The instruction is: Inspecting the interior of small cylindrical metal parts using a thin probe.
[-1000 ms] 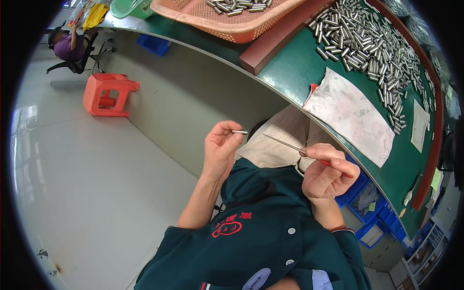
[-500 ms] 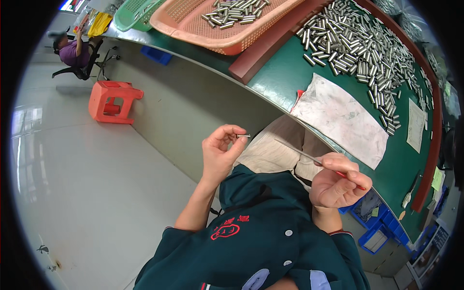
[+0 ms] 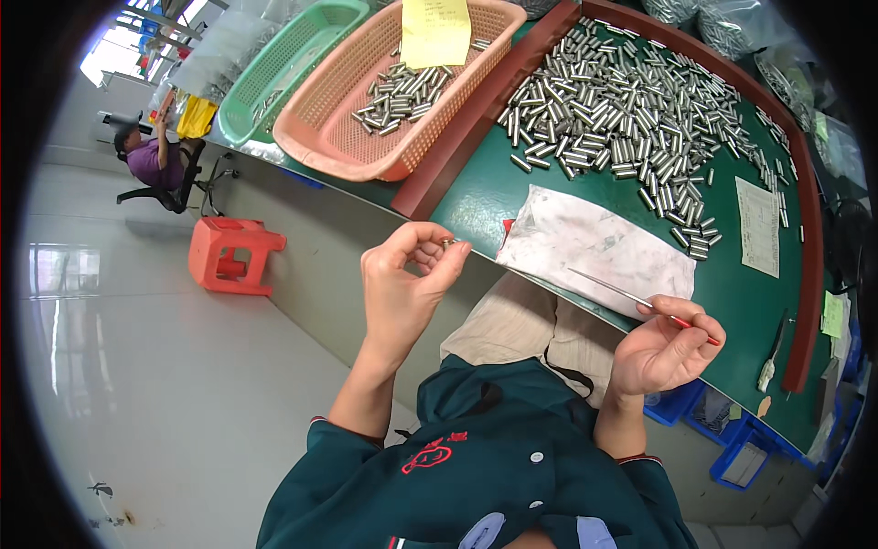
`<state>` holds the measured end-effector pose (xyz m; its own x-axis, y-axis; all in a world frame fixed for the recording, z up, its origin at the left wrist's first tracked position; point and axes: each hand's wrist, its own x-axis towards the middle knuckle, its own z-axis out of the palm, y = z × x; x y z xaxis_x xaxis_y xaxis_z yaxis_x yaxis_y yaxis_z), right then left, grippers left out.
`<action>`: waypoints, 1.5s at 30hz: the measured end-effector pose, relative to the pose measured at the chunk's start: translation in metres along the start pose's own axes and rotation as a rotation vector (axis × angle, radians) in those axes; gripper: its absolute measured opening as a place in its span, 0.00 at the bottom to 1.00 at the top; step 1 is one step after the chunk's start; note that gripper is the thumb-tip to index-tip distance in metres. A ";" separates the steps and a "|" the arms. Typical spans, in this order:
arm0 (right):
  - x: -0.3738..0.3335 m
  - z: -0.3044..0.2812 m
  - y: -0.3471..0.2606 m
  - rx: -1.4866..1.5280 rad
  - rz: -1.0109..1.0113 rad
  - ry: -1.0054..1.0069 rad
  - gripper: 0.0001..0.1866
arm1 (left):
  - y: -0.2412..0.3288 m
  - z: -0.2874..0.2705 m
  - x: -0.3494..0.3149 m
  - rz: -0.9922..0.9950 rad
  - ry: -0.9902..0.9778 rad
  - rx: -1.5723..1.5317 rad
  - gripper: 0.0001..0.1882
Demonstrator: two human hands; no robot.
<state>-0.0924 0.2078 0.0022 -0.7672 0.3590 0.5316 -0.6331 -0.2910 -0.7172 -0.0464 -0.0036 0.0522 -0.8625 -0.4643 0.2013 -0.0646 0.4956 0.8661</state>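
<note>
My left hand is raised just off the table's front edge, pinching a short metal pin between thumb and forefinger. Only the pin's end shows; the fingers hide the rest. To the right, my right hand is closed round a slim pointed tool with a red handle. Its thin metal shaft points left toward my left hand, over the near side of a smudged white cloth. The tool's tip and the pin are well apart. A wide heap of similar metal pins lies beyond the cloth.
A pink basket with pins and a yellow note stands beside a green basket. Dark red rails border the green tabletop. A red stool is at left; a seated person is farther off. Blue bins sit below.
The view has shifted, showing more of the baskets. Both hands have come up nearer the table's edge, and the left has turned so less of the pin shows. Both grips stay closed.
</note>
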 end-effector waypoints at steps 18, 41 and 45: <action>0.000 -0.009 -0.003 0.029 0.031 -0.210 0.06 | 0.042 -0.012 0.072 0.610 0.349 0.741 0.09; 0.001 -0.014 0.000 -0.109 -0.029 -0.350 0.05 | 0.059 0.117 0.085 0.953 -0.586 0.435 0.06; -0.007 -0.011 0.005 0.038 -0.047 -0.228 0.05 | 0.035 0.044 0.055 0.178 -0.437 -0.184 0.04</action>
<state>-0.0889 0.2132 -0.0103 -0.7374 0.1647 0.6550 -0.6688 -0.3135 -0.6741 -0.1177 0.0205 0.0733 -0.9840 -0.0141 0.1775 0.1587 0.3831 0.9100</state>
